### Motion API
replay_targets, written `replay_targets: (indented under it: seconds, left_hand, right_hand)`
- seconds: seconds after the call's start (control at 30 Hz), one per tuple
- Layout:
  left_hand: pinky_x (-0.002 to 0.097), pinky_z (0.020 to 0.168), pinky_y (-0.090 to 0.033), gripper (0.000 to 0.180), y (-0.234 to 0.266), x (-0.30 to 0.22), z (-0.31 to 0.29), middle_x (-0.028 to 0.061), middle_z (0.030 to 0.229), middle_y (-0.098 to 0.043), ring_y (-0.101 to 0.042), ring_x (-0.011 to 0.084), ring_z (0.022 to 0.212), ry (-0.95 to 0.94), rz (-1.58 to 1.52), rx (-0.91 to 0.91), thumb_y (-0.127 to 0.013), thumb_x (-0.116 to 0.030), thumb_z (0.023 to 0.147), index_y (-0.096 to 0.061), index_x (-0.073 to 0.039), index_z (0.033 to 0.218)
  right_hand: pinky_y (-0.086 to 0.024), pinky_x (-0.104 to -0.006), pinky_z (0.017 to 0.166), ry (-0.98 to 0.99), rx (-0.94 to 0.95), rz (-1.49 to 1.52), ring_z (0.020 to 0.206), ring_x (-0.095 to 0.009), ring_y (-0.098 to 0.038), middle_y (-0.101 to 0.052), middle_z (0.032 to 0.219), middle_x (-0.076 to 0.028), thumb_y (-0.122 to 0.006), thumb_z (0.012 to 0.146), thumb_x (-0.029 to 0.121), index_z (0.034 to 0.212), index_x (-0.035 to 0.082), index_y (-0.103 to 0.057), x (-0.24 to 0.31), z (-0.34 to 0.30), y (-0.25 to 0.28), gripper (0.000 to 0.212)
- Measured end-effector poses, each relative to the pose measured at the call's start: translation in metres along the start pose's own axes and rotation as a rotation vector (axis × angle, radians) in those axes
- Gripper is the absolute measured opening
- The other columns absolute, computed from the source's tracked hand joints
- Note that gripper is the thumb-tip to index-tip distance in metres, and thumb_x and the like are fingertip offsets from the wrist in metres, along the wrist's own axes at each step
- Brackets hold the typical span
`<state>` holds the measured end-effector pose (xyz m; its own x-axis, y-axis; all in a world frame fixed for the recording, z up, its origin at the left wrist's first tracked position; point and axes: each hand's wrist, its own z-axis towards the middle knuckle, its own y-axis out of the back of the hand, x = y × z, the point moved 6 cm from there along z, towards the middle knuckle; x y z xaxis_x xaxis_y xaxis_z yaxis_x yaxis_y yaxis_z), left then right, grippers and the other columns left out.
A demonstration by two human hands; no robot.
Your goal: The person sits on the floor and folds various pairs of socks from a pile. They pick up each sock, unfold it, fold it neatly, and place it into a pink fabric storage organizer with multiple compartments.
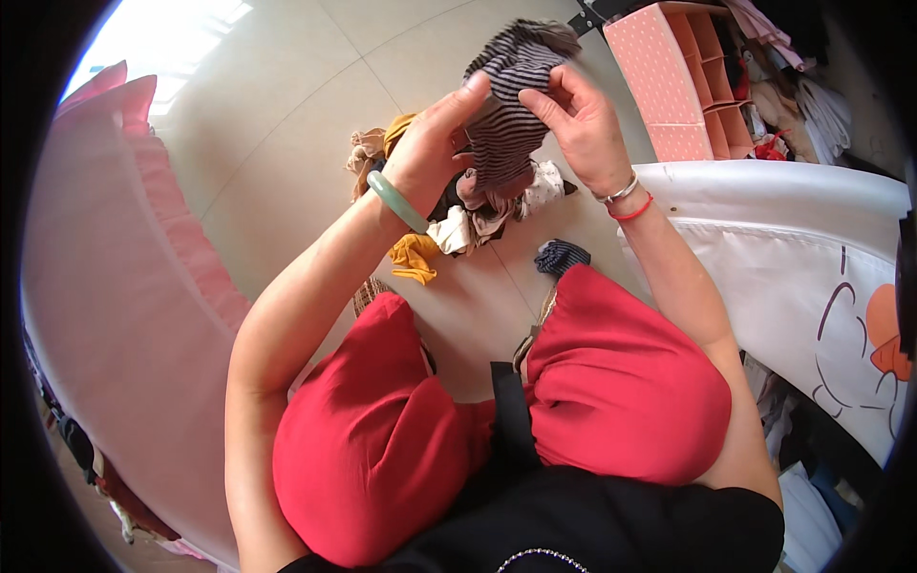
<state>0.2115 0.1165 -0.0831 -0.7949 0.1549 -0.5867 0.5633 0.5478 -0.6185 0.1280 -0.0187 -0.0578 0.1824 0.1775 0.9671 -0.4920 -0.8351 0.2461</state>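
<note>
A black and grey striped sock (511,119) is stretched out between my hands above the floor. My left hand (439,134) grips its left side, the thumb on top and the other fingers partly hidden beneath. From the right, my right hand (585,129) pinches the fabric between thumb and fingers. Under the sock lies a heap of balled and loose socks, among them a white one (451,232), a patterned white one (543,186) and a mustard one (414,256). A dark striped balled sock (564,256) sits apart, close to my right knee.
Pale floor tiles (296,143) spread around the heap. A pink dotted organizer box (659,81) with compartments stands at the far right beside piled clothes (788,115). A white fabric panel (774,210) borders my right side, and pink fabric (124,286) my left.
</note>
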Motion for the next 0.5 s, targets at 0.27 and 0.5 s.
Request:
replay_targets:
  seconds: [0.27,0.5]
  left_hand:
    - [0.0219,0.068,-0.048,0.013,0.003,0.012,-0.007,-0.0026,0.079,-0.061,-0.054,0.0051,0.068,-0.209,-0.119,-0.102,-0.063,-0.022,0.093,-0.058,-0.010,0.091]
    - [0.0296,0.088,-0.046,0.031,-0.012,0.020,-0.018,-0.0012,0.106,-0.065,-0.059,0.0114,0.100,0.069,-0.358,0.131,-0.049,-0.039,0.099,-0.059,-0.010,0.107]
  right_hand:
    - [-0.045,-0.0200,0.076,-0.060,-0.176,0.035,0.085,-0.005,-0.055,-0.063,0.094,0.000,-0.050,0.099,0.014,0.106,-0.001,-0.058,-0.003,-0.022,0.008,0.019]
    - [-0.045,-0.0192,0.078,-0.093,-0.105,0.213,0.089,-0.005,-0.056,-0.063,0.100,0.000,-0.050,0.100,0.014,0.116,-0.001,-0.058,-0.009,-0.030,-0.001,0.023]
